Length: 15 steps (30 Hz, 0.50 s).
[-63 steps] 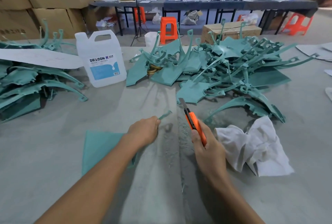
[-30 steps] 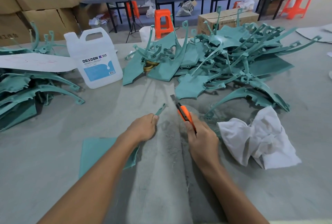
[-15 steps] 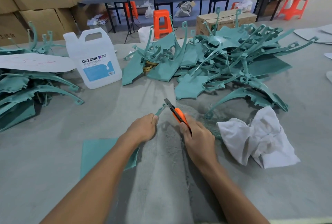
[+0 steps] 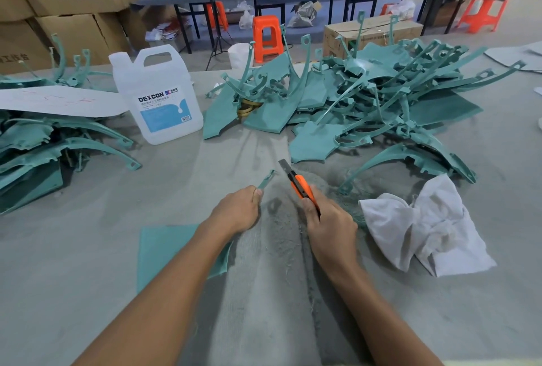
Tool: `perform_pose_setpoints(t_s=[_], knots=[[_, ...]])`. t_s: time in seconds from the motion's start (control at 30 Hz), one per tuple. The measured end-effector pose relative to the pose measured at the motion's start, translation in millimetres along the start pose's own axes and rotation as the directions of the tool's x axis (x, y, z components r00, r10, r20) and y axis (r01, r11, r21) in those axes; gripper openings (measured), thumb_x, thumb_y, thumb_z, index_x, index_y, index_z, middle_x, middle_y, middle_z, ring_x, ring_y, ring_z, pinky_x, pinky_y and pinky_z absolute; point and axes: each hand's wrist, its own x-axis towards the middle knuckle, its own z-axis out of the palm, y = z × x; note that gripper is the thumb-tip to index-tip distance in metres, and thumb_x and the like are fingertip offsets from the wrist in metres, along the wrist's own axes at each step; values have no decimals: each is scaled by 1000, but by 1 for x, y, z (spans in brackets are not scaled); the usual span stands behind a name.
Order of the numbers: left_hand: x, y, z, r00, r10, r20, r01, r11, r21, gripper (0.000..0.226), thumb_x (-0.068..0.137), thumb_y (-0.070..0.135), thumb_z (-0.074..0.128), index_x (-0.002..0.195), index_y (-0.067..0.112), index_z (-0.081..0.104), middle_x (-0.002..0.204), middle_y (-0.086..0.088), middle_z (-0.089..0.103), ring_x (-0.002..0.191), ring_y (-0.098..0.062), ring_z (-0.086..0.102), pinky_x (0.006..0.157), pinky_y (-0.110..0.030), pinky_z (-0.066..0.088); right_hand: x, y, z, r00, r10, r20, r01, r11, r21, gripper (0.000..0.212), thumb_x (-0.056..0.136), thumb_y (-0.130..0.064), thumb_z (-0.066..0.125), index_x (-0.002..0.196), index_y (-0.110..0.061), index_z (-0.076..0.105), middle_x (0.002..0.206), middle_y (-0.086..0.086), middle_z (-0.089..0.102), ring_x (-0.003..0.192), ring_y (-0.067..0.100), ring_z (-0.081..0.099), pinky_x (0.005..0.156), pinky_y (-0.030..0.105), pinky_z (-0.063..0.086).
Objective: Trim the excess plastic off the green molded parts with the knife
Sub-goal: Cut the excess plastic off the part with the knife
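1. Green plastic is the material of the work: the held part is in the left hand. The fingers are curled tightly around its thin arm, and only a short tip stands out past the thumb. Its flat panel lies on the table under the forearm.
2. The right hand has its fingers clamped around the orange handle of the knife. The blade is pushed out and points away from the body, just beside the tip but not touching it.
3. I judge the short free end is on purpose: a long thin arm would bend under the blade. Cutting forward also keeps the edge away from the left thumb.
4. Fine green shavings lie in a ridge between the two hands, so this seems to be the usual cutting place.
5. The big pile beyond the knife looks like the supply. The stack at the far left, under a white sheet, may be the finished parts, but I cannot tell for sure.
6. The room for a stroke is forward, into the gap between the jug and the pile.
7. To the right there is less room: the rag lies just beside the right hand, and the end of a curved part comes near the knuckles.
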Motion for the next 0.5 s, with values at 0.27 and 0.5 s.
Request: perform_pose_setpoints(t_s=[0.27, 0.5], knots=[[-3, 1, -2, 1000, 9, 1, -9, 1000, -1, 41, 108, 42, 18, 90, 18, 46, 94, -9, 58, 87, -31, 55, 78, -40, 44, -1, 2, 1, 1000, -5, -23, 5, 1000, 14, 38, 103, -31, 56, 141, -32, 58, 115, 4, 74, 100, 32, 68, 74, 39, 48], [-8, 1, -4, 1000, 7, -19, -8, 1000, -22, 41, 108, 44, 19, 94, 18, 47, 99, -7, 58, 89, -30, 52, 76, -38, 40, 5, 9, -1, 997, 75, -27, -69, 981, 183, 36, 102, -36, 56, 138, -37, 60, 100, 0, 78, 88, 19, 70, 69, 25, 40]])
